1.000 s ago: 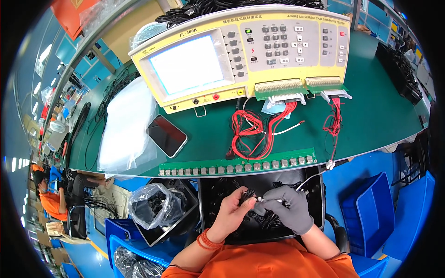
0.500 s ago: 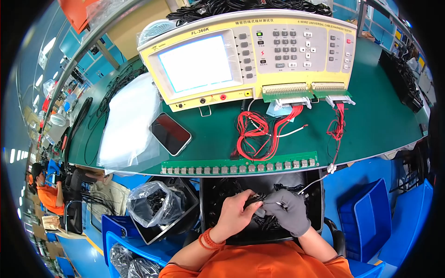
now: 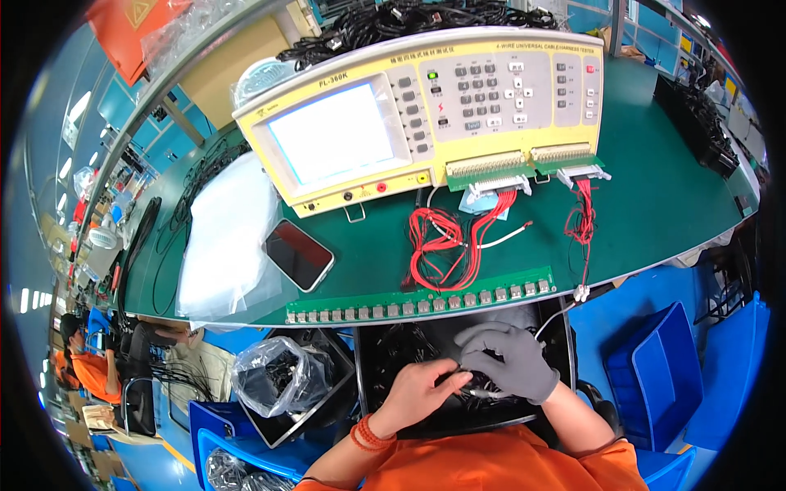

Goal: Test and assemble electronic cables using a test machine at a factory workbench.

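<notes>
My bare left hand, with a red bead bracelet at the wrist, is closed in a pinch on a thin black cable, largely hidden by the fingers. Close against it, my right hand in a grey glove curls around a light grey cable. That cable's pale end shows below the gloved palm. Both hands are over a black tray on my lap side of the bench, and coiled black cables lie in it. The exact contact between the fingertips is too small to make out.
A yellow cable tester stands on the green bench, with red wires and a connector strip before it. A phone lies left. A bag-lined bin and blue crate flank me. Another person sits far left.
The black cable bundle between my hands has dropped lower. My gloved fingers have lifted and curled, and the grey cable's end now shows under them. The view has shifted slightly.
</notes>
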Action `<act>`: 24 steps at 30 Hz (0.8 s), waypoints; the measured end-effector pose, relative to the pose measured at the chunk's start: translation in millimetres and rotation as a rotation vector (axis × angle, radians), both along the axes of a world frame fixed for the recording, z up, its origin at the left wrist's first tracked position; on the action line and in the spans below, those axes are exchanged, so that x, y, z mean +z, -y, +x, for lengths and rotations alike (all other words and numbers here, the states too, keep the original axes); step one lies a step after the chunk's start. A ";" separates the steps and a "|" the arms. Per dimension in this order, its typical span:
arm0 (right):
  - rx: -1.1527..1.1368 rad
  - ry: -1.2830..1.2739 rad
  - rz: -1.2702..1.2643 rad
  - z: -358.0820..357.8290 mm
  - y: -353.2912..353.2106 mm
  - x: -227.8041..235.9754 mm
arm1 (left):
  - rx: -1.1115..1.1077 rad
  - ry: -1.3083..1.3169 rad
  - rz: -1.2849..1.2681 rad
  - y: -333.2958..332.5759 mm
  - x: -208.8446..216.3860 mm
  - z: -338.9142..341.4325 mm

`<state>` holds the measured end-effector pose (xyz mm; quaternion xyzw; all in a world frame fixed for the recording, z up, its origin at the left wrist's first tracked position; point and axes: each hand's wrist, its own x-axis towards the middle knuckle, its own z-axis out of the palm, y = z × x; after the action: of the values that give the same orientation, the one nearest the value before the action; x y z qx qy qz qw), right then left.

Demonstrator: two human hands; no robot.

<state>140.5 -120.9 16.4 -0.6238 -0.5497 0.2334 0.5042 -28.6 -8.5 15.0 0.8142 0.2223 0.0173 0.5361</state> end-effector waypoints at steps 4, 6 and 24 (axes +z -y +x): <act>0.300 -0.396 0.025 3.4 -1.2 -2.8 | 0.022 0.081 -0.696 -3.3 -6.7 -2.8; 0.196 -0.147 0.122 0.4 -5.2 -4.9 | 0.034 0.098 -0.776 0.6 -0.7 2.3; -0.214 0.090 0.053 -20.7 -3.0 39.1 | 0.387 0.264 -0.947 -31.4 10.6 33.7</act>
<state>119.8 -117.8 55.4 -0.6752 -0.5080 0.1353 0.5174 5.1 22.9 25.6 0.4179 0.2824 0.1160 0.8556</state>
